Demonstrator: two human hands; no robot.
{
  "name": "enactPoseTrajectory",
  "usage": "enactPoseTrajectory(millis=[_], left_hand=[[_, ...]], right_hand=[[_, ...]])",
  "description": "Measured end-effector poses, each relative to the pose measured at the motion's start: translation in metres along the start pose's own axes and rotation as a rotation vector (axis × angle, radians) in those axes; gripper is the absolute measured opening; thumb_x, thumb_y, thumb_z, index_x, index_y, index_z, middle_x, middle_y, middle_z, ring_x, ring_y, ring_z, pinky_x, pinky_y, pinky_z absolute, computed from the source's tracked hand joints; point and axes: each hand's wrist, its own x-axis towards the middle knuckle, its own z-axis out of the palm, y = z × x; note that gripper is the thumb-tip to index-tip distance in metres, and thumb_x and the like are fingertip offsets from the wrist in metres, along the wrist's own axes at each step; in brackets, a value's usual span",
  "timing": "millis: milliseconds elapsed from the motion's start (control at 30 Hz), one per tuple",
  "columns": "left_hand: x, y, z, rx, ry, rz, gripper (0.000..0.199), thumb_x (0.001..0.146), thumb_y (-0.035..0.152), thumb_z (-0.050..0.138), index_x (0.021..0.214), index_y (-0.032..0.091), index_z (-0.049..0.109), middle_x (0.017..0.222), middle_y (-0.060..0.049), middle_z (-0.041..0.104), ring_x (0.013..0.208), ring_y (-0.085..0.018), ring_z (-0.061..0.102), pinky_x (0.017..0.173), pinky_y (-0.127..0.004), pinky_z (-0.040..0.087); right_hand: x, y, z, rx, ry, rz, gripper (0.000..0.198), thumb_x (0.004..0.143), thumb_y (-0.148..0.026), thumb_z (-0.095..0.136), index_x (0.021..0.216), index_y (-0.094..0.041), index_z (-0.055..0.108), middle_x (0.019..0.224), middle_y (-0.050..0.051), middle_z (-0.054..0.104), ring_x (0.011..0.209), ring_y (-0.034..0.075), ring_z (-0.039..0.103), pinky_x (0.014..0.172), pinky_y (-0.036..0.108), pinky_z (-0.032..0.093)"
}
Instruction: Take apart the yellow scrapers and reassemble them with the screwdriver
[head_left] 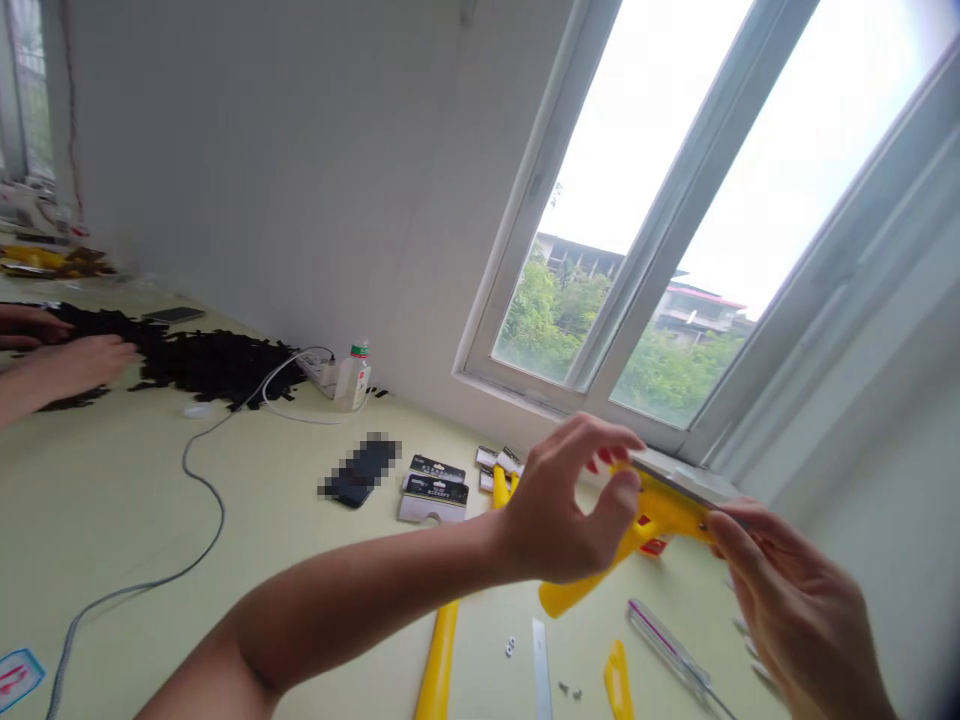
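Screwdriver [667, 645], pale strip [541, 670], small screws [577, 694] below the held yellow tool [670, 508]

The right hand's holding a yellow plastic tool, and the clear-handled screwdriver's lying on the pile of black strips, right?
No: the clear-handled screwdriver isn't on the black pile; the head view shows it lying on the pale table. The right hand does hold the yellow plastic tool.

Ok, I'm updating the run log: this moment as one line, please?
left hand: yellow tool, one end of head | right hand: head's other end | table: screwdriver, strip, screws, black pile
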Motion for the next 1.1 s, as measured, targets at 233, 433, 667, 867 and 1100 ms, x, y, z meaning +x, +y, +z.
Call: enactPoseTrajectory(millis=[233,433,667,867,1100], left_hand=[[-0.034,-0.025,0.003,-0.521,-0.402,-0.766,0.058,0.083,0.049,0.066,0.13,0.023,0.045,0.124,-0.013,0.054,0.102,-0.022,0.062,0.082,-0.037,0.052],[-0.046,-0.037,0.0,-0.526,-0.488,-0.91,0.034,0.088,0.047,0.06,0.103,0.019,0.048,0.071,0.005,0.048,0.046,-0.005,0.044,0.044,-0.019,0.038],[-0.038,-0.071,-0.02,-0.471,-0.474,-1.072,0.027,0.089,0.042,0.057,0.096,0.022,0.039,0.073,0.006,0.049,0.047,-0.006,0.048,0.042,-0.018,0.04],[-0.037,-0.091,-0.029,-0.351,-0.501,-0.977,0.022,0.09,0.037,0.054,0.098,0.017,0.047,0.07,0.004,0.047,0.047,-0.006,0.047,0.041,-0.018,0.038],[-0.03,-0.084,-0.037,-0.139,-0.919,-0.977,0.024,0.088,0.04,0.053,0.084,0.016,0.051,0.067,0.001,0.053,0.053,-0.011,0.052,0.05,-0.024,0.045]], right_hand=[[-0.007,0.014,0.025,0.303,-0.028,0.224,0.019,0.073,-0.04,0.079,0.077,-0.023,0.07,0.07,-0.001,0.059,0.062,0.012,0.055,0.058,0.023,0.049],[-0.001,0.046,0.027,0.341,-0.36,0.356,0.041,0.086,-0.059,0.055,0.102,-0.023,0.064,0.085,0.004,0.065,0.078,0.018,0.062,0.074,0.034,0.052],[0.006,0.13,-0.049,-0.673,-0.997,0.684,0.044,0.065,-0.046,0.073,0.096,-0.016,0.064,0.09,0.008,0.071,0.079,0.024,0.066,0.067,0.033,0.049],[-0.008,0.136,-0.023,-0.853,-1.081,0.625,0.042,0.064,-0.04,0.071,0.1,-0.021,0.063,0.101,0.006,0.068,0.087,0.023,0.064,0.067,0.029,0.044],[-0.013,0.143,-0.032,-1.08,-1.083,0.717,0.045,0.052,-0.022,0.073,0.095,-0.018,0.059,0.089,0.008,0.066,0.082,0.027,0.063,0.06,0.03,0.04]])
